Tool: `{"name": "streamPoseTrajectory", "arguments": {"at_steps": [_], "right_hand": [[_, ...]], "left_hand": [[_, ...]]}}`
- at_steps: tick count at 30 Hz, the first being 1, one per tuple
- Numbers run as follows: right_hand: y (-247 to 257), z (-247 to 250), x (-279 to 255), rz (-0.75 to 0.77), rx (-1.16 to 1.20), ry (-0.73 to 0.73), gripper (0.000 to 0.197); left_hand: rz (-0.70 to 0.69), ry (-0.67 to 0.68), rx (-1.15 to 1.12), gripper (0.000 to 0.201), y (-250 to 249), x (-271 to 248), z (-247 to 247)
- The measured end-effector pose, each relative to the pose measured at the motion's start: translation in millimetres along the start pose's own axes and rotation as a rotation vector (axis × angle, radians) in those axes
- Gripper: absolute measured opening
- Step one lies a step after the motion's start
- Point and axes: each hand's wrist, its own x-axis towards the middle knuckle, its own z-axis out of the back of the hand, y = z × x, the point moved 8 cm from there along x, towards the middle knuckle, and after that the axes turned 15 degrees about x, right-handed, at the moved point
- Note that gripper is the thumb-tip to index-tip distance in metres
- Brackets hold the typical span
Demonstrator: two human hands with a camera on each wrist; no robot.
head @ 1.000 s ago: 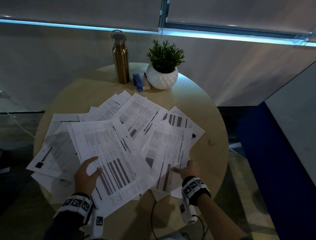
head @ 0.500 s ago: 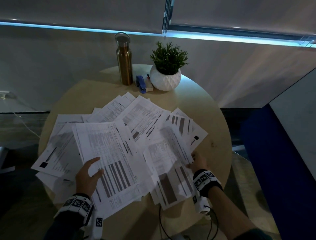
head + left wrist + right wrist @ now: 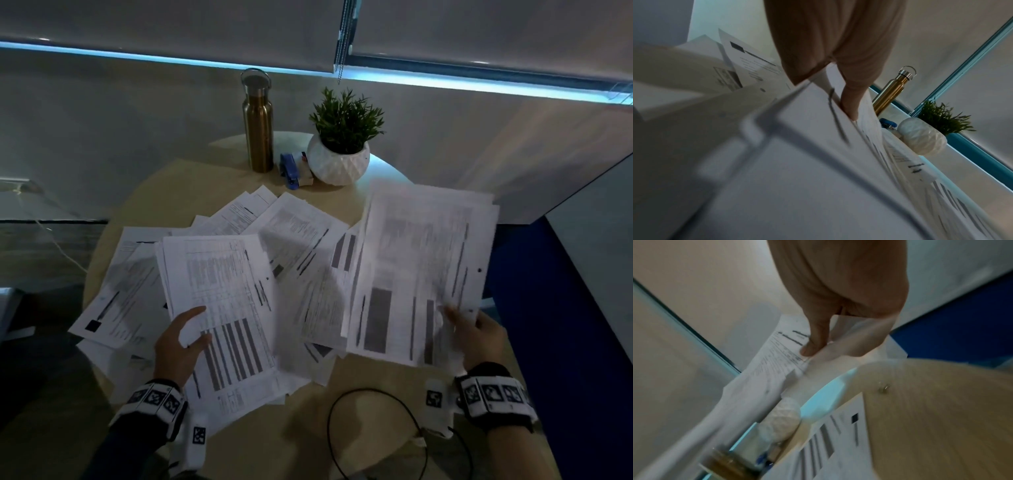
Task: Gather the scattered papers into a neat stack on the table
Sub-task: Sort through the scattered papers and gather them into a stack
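Printed papers (image 3: 301,240) lie fanned out across a round wooden table (image 3: 191,192). My left hand (image 3: 181,346) grips the near edge of a bundle of sheets (image 3: 219,284) at the left; the left wrist view shows my left hand (image 3: 849,105) with a digit pressed on top of that bundle. My right hand (image 3: 472,329) pinches the near right corner of a second bundle (image 3: 421,267), held up off the table at the right. In the right wrist view my right hand (image 3: 813,347) has its thumb on the lifted sheets (image 3: 777,356), above the bare table (image 3: 941,418).
At the table's far edge stand a gold metal bottle (image 3: 257,126), a blue stapler (image 3: 289,171) and a white pot with a green plant (image 3: 342,147). A black cable (image 3: 376,428) loops over the near edge. A blue panel (image 3: 548,308) stands to the right.
My right hand has lifted its sheets off the near middle of the pile and carried them up and to the right. My left hand keeps the same hold on its bundle.
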Motion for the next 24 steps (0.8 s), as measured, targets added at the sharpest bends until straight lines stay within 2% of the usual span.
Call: {"name": "streamPoseTrajectory", "arguments": {"at_steps": [1, 4, 8, 11, 13, 15, 17, 19, 21, 22, 24], "right_hand": [[3, -10, -5, -0.017, 0.046, 0.042, 0.021], [-9, -56, -15, -0.100, 0.056, 0.203, 0.024], [-31, -127, -38, -0.133, 0.018, 0.379, 0.015], [-42, -164, -58, -0.168, -0.053, 0.512, 0.028], [-41, -175, -60, -0.109, -0.053, 0.515, 0.029], [-38, -181, -62, -0.045, -0.022, 0.493, 0.030], [-34, -187, -67, -0.010, 0.006, 0.491, 0.043], [-31, -195, -71, -0.004, 0.020, 0.516, 0.057], [-33, -200, -71, 0.001, 0.004, 0.527, 0.059], [-36, -198, -66, 0.022, -0.019, 0.483, 0.054], [-48, -182, -45, 0.054, -0.179, 0.241, 0.051]], "left_hand": [[0.009, 0.015, -0.008, 0.049, -2, 0, 0], [-0.084, 0.058, 0.025, 0.050, -27, 0, -7], [-0.014, 0.157, -0.236, 0.049, -58, -3, -18], [-0.009, 0.128, -0.262, 0.026, -73, -2, -22], [-0.020, 0.057, -0.235, 0.026, -81, 2, -21], [0.017, 0.118, -0.329, 0.032, -86, 3, -26], [0.091, 0.131, -0.362, 0.046, -81, 1, -30], [0.093, 0.074, -0.350, 0.058, -73, -2, -31], [0.109, 0.003, -0.345, 0.069, -76, -9, -27], [0.104, -0.040, -0.340, 0.074, -76, -10, -25], [0.074, -0.084, -0.325, 0.083, -77, -15, -20]]}}
